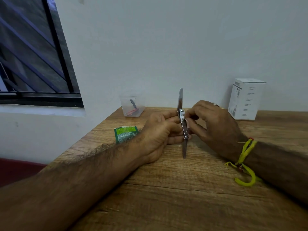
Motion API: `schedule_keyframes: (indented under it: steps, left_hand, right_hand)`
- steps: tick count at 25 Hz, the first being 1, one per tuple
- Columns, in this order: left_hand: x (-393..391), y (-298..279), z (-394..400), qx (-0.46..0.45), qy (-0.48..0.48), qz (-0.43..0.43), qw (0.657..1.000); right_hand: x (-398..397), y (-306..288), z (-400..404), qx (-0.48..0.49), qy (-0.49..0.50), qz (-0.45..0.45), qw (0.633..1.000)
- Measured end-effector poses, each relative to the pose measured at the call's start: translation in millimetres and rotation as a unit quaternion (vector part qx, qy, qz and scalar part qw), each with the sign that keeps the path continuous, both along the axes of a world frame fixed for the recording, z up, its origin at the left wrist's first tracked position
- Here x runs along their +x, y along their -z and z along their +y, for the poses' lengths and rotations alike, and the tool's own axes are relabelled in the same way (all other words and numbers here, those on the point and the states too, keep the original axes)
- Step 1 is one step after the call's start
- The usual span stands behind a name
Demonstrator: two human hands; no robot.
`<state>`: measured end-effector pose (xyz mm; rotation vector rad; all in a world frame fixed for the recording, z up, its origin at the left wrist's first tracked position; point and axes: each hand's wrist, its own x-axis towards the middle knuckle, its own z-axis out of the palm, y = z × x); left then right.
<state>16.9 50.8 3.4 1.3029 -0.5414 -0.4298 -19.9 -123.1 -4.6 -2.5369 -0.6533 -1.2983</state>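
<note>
A slim metal folding tool (181, 100) stands almost upright over the wooden table (166, 189), one arm pointing up and a thinner blade pointing down to the tabletop. My left hand (160, 132) grips its middle from the left, fingers curled round the handle. From the right, my right hand (215, 125) pinches a small white piece (183, 117) against the tool's middle. A yellow thread band (245, 152) is tied round my right wrist.
A clear plastic cup (132, 105) with red and dark small items stands at the table's back left corner. A green sachet (125, 133) lies left of my left hand. A white carton (245, 99) stands at the back right by the wall. A window is at left.
</note>
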Motion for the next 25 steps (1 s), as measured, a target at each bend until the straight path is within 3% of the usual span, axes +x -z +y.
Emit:
schedule_keyframes:
  steps: [10, 25]
  left_hand:
    - [0.9, -1.0, -0.5, -0.019, -0.055, 0.022, 0.998]
    - [1.8, 0.1, -1.8, -0.029, -0.113, 0.019, 0.993]
  right_hand:
    - [-4.4, -0.5, 3.5, -0.079, 0.016, -0.006, 0.997]
    - [-6.7, -1.2, 7.3, -0.102, -0.005, 0.000, 0.995]
